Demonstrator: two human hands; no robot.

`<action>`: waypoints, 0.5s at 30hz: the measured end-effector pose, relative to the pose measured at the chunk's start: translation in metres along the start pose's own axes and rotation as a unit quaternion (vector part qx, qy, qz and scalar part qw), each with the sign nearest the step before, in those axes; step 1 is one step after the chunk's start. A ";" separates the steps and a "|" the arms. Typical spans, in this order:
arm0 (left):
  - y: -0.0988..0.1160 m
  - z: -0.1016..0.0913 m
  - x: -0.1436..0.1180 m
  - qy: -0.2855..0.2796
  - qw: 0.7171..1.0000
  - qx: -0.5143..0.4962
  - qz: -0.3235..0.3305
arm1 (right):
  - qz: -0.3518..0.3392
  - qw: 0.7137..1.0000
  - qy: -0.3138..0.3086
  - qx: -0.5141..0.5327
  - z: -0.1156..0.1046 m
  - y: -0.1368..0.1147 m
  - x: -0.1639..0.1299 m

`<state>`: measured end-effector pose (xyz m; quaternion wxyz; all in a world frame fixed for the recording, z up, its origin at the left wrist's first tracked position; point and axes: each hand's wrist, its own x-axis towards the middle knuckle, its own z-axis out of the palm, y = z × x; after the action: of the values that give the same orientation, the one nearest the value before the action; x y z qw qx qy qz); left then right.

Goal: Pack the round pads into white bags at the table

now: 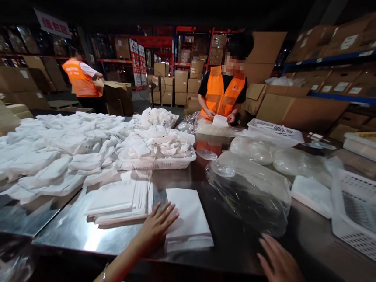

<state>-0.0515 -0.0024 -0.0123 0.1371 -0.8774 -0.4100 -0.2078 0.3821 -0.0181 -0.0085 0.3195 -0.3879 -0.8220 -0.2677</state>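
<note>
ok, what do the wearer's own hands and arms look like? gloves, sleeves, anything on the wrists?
No gloves. The left hand is bare, with a thin silver-coloured band around the wrist; the left forearm shows no sleeve as far as the frame reaches. The right hand is bare too; its forearm is out of frame, so can't tell about a sleeve there.

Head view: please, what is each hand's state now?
Left hand: open, at the white sheets, holding nothing.
Right hand: open, near the clear bag, holding nothing.
</note>
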 end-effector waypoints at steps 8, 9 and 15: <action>-0.001 -0.006 0.006 -0.020 0.991 -0.038 0.127 | -0.364 0.914 -0.070 0.162 0.095 -0.044 0.127; -0.002 -0.006 0.006 -0.014 0.991 -0.040 0.125 | -0.370 0.909 -0.070 0.177 0.097 -0.047 0.130; 0.005 -0.025 0.012 0.024 0.982 -0.075 0.173 | -0.343 0.908 -0.049 0.235 0.088 -0.056 0.123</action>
<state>-0.0468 -0.0078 0.0146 0.1144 -0.9378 -0.2319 -0.2318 0.2474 0.0691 0.0135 0.2493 -0.0085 -0.9582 -0.1399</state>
